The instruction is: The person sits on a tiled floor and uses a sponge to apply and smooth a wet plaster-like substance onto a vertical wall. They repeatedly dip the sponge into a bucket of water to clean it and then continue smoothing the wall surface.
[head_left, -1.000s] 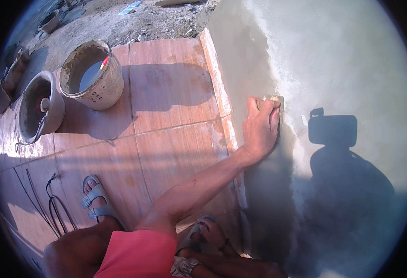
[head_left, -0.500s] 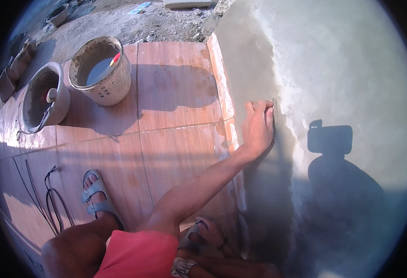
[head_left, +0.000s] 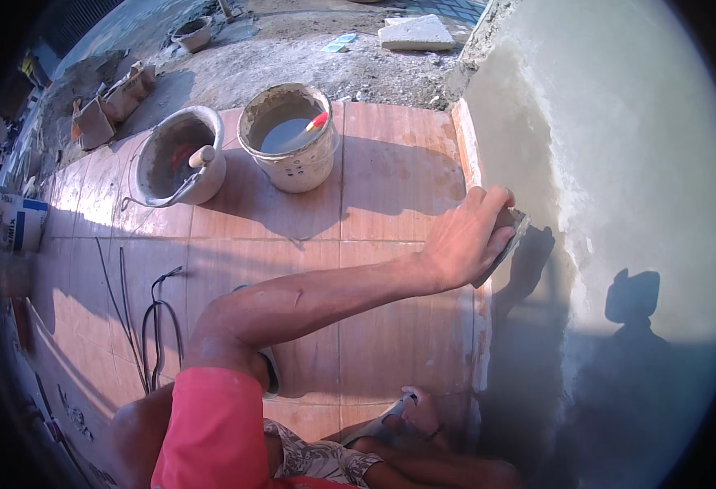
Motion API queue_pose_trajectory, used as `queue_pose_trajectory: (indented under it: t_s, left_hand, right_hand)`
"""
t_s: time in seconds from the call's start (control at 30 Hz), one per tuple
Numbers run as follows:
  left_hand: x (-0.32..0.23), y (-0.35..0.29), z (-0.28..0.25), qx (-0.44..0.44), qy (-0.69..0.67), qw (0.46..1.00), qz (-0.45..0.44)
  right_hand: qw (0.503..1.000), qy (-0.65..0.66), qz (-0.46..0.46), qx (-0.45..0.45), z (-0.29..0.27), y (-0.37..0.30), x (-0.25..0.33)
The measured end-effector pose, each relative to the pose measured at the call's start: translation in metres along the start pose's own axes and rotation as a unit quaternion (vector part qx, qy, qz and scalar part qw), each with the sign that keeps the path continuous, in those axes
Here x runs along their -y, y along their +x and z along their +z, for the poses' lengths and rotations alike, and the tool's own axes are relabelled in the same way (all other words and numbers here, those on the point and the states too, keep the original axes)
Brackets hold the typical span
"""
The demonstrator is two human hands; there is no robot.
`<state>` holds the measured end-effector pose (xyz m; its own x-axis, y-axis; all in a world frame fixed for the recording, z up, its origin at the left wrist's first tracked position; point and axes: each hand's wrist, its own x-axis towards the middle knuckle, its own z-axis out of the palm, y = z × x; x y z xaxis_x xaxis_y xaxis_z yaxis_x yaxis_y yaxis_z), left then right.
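My left hand [head_left: 468, 242], its arm in a red sleeve, is closed round a flat, thin-edged smoothing tool [head_left: 521, 228]. The tool is held tilted by the edge of a grey wet-plastered wall [head_left: 529, 326]; the hand's shadow falls apart from it on the wall. Most of the tool is covered by my fingers. Low in the picture, my right hand [head_left: 421, 412], with a dark band at the wrist, hangs down close to a sandalled foot. Its fingers are small and partly shaded, so their grip is unclear.
On orange-brown tiles [head_left: 390, 318] stand a bucket [head_left: 293, 169] of water with a red-and-yellow thing in it, and a handled pail [head_left: 210, 189] holding a wooden-handled tool. A black cable [head_left: 156, 326] lies at left. Beyond are a pale slab [head_left: 417, 33] and another bucket [head_left: 193, 34].
The view has shifted, so buckets and wall appear farther right. My left hand has come off the wall surface, and the tool, formerly flat against the plaster, is now tilted away.
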<state>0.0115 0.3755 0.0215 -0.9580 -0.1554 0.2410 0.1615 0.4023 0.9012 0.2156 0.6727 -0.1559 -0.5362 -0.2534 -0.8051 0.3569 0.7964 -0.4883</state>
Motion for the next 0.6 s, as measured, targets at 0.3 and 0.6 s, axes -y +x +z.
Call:
queue_pose_trajectory:
  t_s: [0.3, 0.6]
  left_hand:
    - [-0.010, 0.013, -0.300, -0.028, 0.380, 0.897, -0.223]
    - [0.134, 0.020, -0.321, 0.051, 0.340, 0.907, -0.242]
  right_hand:
    - [0.983, -0.100, -0.131, 0.080, 0.008, 0.031, 0.029]
    - [0.978, -0.147, -0.136, 0.065, -0.037, 0.027, 0.082]
